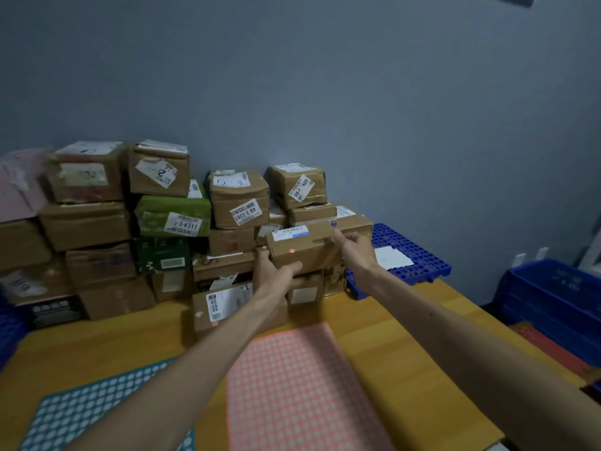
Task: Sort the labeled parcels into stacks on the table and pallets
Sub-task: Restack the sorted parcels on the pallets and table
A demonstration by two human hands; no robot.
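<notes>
The brown parcel [302, 247], white label up, sits at the right end of the parcel pile [239, 200] at the back of the table [406, 320]. The left grip [276, 268] is clamped on its near-left corner and the right grip [356, 247] on its right end, probably to keep it level and the label readable. A blue pallet [409, 252] lies at its 3 o'clock, and a pink dotted mat [299, 385] at 6 o'clock.

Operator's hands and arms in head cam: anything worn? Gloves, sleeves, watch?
Left hand and right hand: bare, no gloves, and no rings or watch visible. No sleeves in view right down to the frame edge. No wristbands, cables or markings.
</notes>
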